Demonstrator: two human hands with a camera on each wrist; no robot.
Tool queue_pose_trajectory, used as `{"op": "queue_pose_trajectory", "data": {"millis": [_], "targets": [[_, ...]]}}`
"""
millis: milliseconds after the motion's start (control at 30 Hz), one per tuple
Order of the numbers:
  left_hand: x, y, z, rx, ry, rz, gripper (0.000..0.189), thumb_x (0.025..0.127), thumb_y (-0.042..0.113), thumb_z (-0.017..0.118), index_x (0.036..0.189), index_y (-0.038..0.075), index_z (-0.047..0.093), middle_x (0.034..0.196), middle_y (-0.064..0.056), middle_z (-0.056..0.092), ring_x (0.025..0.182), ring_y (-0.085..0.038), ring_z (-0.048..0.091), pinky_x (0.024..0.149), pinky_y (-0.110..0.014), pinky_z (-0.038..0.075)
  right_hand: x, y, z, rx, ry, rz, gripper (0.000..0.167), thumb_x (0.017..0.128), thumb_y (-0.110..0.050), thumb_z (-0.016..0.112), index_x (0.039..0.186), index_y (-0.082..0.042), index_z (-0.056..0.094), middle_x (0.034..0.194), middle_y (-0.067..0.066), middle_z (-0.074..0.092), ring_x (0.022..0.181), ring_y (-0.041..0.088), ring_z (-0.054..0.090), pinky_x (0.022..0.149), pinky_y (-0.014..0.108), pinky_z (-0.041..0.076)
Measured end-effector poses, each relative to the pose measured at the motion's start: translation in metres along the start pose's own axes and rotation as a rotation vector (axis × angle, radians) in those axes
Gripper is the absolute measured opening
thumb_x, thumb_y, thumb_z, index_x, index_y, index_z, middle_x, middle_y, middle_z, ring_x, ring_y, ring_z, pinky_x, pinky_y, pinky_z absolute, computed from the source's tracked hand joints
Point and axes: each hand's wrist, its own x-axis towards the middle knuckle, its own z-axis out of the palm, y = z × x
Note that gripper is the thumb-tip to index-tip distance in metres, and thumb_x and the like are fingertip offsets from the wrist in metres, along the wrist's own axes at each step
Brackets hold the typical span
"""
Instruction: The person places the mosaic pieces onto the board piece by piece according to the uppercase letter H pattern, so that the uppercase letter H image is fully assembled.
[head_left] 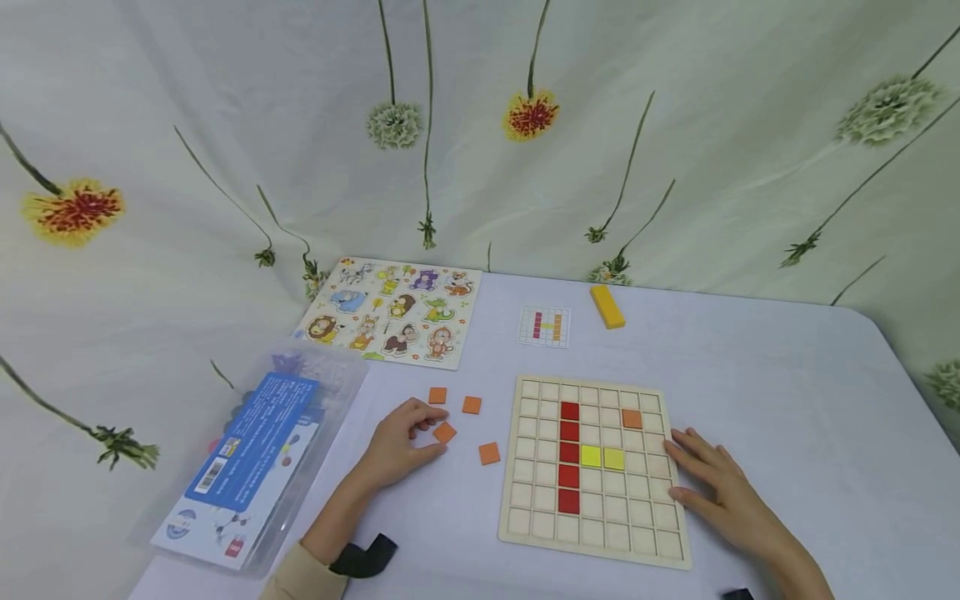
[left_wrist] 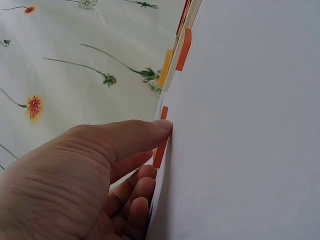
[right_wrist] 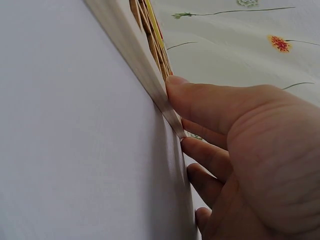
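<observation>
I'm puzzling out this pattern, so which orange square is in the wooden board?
The orange square in the wooden board, second row from the top, above and right of the yellow squares; the other four squares lie loose near the left hand.

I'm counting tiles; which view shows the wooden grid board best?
The head view: it shows the wooden grid board and all its tiles from above. The right wrist view shows mainly its edge, touched by the right hand; the left wrist view, a sliver.

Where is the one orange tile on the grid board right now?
In the head view, the orange tile sits at the upper right of the grid board, second row down, above and right of the two yellow tiles.
</observation>
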Motion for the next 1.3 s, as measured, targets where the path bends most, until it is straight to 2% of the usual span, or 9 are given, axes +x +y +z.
{"op": "queue_pose_trajectory", "data": {"millis": [333,533,767,800,900,933,1033,1167,1300], "targets": [[-0.0002,0.0028,-0.0006,0.016,-0.028,-0.002,0.036,0.076,0.009,0.082,0.111,0.012,0.073,0.091,0.007,0.061,0.082,-0.007,0.051,0.072,-0.022,0.046,0.0000,0.0010,-0.0008,0.010,0.004,-0.022,0.060,0.085,-0.010,0.072,0.141,-0.004,0.051,0.144,0.029,0.043,0.145,-0.010,0.008,0.111,0.008,-0.006],[0.0001,0.0011,-0.0008,0.017,-0.038,0.025,0.033,0.078,0.007,0.080,0.110,0.012,0.073,0.091,0.006,0.061,0.082,-0.009,0.053,0.072,-0.023,0.046,-0.0001,0.0023,0.0003,0.007,0.006,-0.016,0.059,0.085,-0.011,0.072,0.140,-0.004,0.052,0.144,0.028,0.044,0.145,-0.010,0.008,0.112,0.009,-0.006],[-0.0001,0.0006,-0.0010,0.010,-0.037,0.010,0.031,0.077,0.009,0.081,0.107,0.013,0.073,0.091,0.007,0.062,0.083,-0.008,0.054,0.074,-0.023,0.047,-0.0022,0.0012,0.0021,0.040,0.007,-0.001,0.058,0.086,-0.011,0.071,0.140,-0.004,0.051,0.146,0.027,0.042,0.146,-0.010,0.008,0.122,0.039,-0.006],[-0.0002,0.0009,-0.0010,0.008,-0.037,0.006,0.031,0.077,0.009,0.081,0.106,0.013,0.073,0.091,0.007,0.062,0.083,-0.009,0.054,0.074,-0.023,0.047,-0.0021,0.0011,0.0021,0.038,0.008,0.000,0.058,0.086,-0.011,0.071,0.140,-0.005,0.052,0.146,0.027,0.042,0.146,-0.009,0.008,0.122,0.038,-0.006],[-0.0007,0.0010,-0.0009,-0.001,-0.034,-0.006,0.030,0.076,0.010,0.082,0.105,0.014,0.073,0.091,0.007,0.062,0.083,-0.009,0.054,0.074,-0.023,0.047,-0.0012,0.0017,0.0017,0.015,0.005,0.000,0.058,0.086,-0.012,0.072,0.140,-0.004,0.052,0.146,0.027,0.043,0.145,-0.010,0.008,0.119,0.020,-0.007],[-0.0008,0.0008,-0.0009,-0.004,-0.032,-0.010,0.030,0.076,0.010,0.083,0.104,0.014,0.073,0.091,0.007,0.062,0.083,-0.009,0.054,0.074,-0.023,0.047,-0.0013,0.0017,0.0018,0.018,0.006,-0.004,0.058,0.086,-0.012,0.072,0.140,-0.003,0.052,0.145,0.027,0.043,0.145,-0.010,0.008,0.120,0.023,-0.007],[-0.0009,0.0000,-0.0007,-0.004,-0.025,-0.005,0.031,0.074,0.011,0.084,0.103,0.014,0.072,0.090,0.007,0.062,0.082,-0.008,0.053,0.073,-0.022,0.047,-0.0006,0.0019,0.0013,0.004,0.006,-0.010,0.058,0.085,-0.012,0.072,0.139,-0.003,0.052,0.144,0.028,0.044,0.145,-0.011,0.008,0.115,0.013,-0.007],[-0.0011,-0.0010,-0.0014,-0.001,-0.031,0.011,0.033,0.075,0.009,0.083,0.106,0.012,0.073,0.090,0.007,0.062,0.082,-0.008,0.053,0.073,-0.022,0.046,-0.0007,0.0016,0.0017,0.010,0.012,-0.020,0.059,0.085,-0.011,0.072,0.140,-0.004,0.052,0.145,0.025,0.044,0.146,-0.009,0.009,0.116,0.015,-0.006],[-0.0009,-0.0009,-0.0023,0.006,-0.042,0.030,0.033,0.078,0.005,0.079,0.109,0.010,0.073,0.091,0.006,0.061,0.083,-0.009,0.054,0.073,-0.023,0.047,-0.0014,0.0013,0.0022,0.036,0.013,-0.021,0.059,0.085,-0.010,0.071,0.141,-0.005,0.051,0.147,0.025,0.043,0.146,-0.008,0.009,0.122,0.035,-0.007]]}}
